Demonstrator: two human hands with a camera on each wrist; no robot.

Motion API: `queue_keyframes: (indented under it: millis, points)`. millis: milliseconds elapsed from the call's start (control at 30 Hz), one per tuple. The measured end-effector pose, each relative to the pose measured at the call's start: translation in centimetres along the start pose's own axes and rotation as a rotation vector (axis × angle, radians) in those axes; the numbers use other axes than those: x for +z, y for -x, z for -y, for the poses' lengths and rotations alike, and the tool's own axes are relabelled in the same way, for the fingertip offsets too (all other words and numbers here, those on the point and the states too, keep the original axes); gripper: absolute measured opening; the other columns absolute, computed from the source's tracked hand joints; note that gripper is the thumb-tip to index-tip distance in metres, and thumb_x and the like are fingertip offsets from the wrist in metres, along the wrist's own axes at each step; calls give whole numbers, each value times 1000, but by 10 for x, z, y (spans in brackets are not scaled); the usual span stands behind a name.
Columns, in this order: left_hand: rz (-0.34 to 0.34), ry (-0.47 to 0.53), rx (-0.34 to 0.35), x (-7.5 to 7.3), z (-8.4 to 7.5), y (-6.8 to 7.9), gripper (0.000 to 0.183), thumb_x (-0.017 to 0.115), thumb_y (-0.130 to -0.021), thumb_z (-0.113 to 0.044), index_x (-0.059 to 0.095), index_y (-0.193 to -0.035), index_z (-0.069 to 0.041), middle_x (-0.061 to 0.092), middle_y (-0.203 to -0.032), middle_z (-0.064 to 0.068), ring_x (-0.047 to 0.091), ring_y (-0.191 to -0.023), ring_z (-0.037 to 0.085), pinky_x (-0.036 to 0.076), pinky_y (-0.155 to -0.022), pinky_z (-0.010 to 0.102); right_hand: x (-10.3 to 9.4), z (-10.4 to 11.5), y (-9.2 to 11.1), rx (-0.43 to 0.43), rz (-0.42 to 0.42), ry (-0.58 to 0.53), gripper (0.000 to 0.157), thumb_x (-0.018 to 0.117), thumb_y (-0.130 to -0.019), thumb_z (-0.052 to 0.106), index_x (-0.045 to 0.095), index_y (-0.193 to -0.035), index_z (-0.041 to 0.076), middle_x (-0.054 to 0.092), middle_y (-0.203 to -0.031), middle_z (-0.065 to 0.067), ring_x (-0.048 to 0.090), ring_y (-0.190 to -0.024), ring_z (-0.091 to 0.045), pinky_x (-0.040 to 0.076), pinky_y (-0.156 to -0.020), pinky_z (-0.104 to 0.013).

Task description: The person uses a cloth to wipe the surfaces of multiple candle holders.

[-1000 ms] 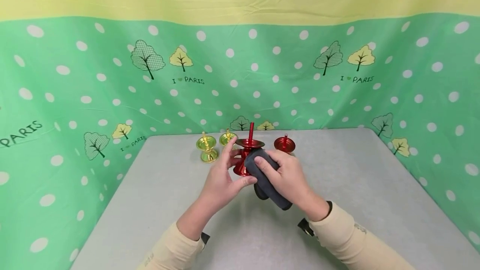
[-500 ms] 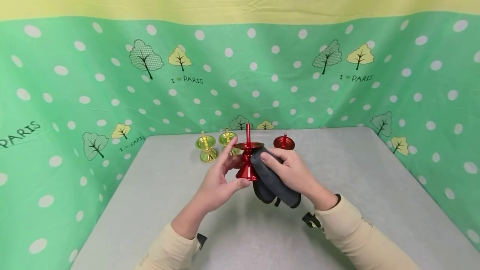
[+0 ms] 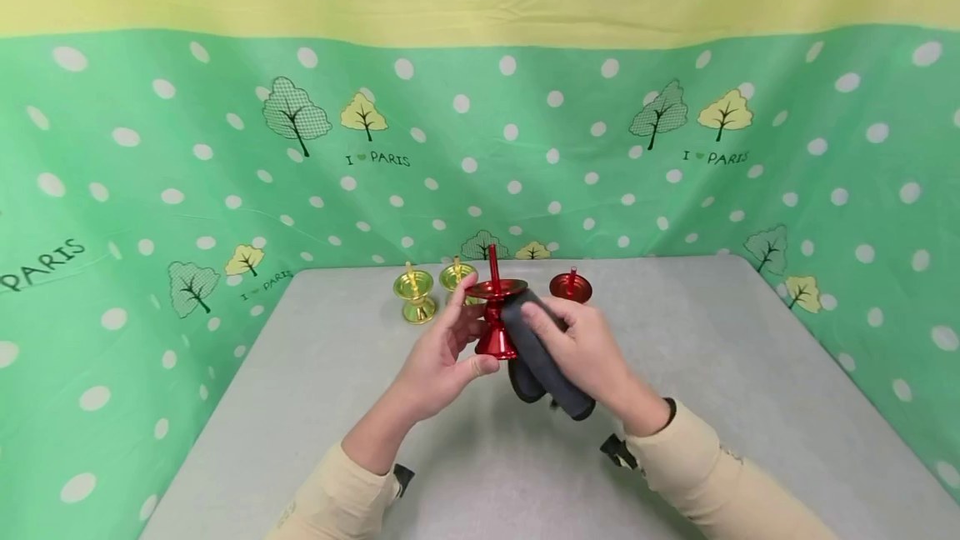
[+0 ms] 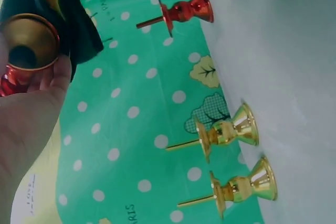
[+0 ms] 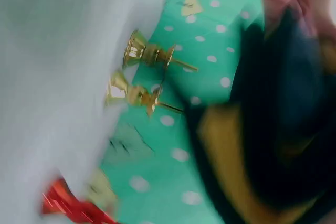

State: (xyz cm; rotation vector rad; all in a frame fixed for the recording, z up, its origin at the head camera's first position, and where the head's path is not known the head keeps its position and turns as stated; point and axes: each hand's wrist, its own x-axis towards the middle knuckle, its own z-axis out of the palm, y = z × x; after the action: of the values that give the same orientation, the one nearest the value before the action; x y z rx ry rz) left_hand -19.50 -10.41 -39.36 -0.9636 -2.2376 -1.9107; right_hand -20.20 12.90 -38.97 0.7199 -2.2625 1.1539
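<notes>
A shiny red candlestick [image 3: 495, 319] with a wide dish and a thin upright spike is held above the table in my left hand [image 3: 442, 365]. The thumb lies by its base, and the fingers reach behind the stem. My right hand [image 3: 588, 348] grips a folded dark grey cloth [image 3: 543, 365] with black edging against the candlestick's right side. In the left wrist view, the hollow underside of the held candlestick [image 4: 32, 40] faces the camera. Blurred in the right wrist view, the cloth [image 5: 226, 156] shows a yellow-brown face.
Two gold candlesticks [image 3: 415, 298] stand at the back left of the grey table [image 3: 315, 407], one partly behind my left fingers. Another red candlestick [image 3: 571, 286] stands at the back right, partly hidden by my right hand. A green dotted curtain [image 3: 517, 157] hangs around the table.
The candlestick has shifted slightly left and stands more upright. The cloth and my right hand have moved a little right, uncovering more of the stem and base.
</notes>
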Motion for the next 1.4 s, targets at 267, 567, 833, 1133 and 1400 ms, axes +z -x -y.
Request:
queue_keyframes:
  millis: [267,567,833,1133,1400]
  points:
    - [15,0,17,-1,-1,0,108,84,-88,-14,17,-173,-18,55,-154,20,65,-127,27,53,-109,21,1,-2,0,-83,-11,54,38,62,-109,42,81,-104,10,74,-83,-5,66,-70,-14,58,-62,-31]
    - [29,-29,-36,-1,1,-2,109,82,-90,-1,14,-173,-18,52,-157,19,65,-129,30,53,-109,20,6,6,8,-330,-143,393,50,60,-109,48,80,-118,4,80,-96,-11,75,-81,-23,66,-70,-40]
    - [56,32,7,-2,-2,-3,109,83,-89,-26,14,-173,-16,54,-152,23,69,-120,32,54,-108,20,-3,1,-1,281,80,-203,31,61,-110,38,80,-100,16,68,-74,0,61,-66,-12,51,-61,-27]
    - [-99,-232,130,2,-3,-2,97,85,-86,-4,33,-169,-13,63,-145,20,73,-122,33,59,-107,42,2,2,5,432,106,-328,33,59,-111,42,79,-109,16,72,-85,-6,68,-69,-16,58,-65,-29]
    - [-84,-234,-2,14,-6,-1,106,90,-87,-7,24,-170,-16,54,-159,16,71,-129,31,57,-109,44,10,6,7,113,-55,222,26,72,-102,41,79,-108,17,78,-91,-3,69,-73,-18,56,-61,-34]
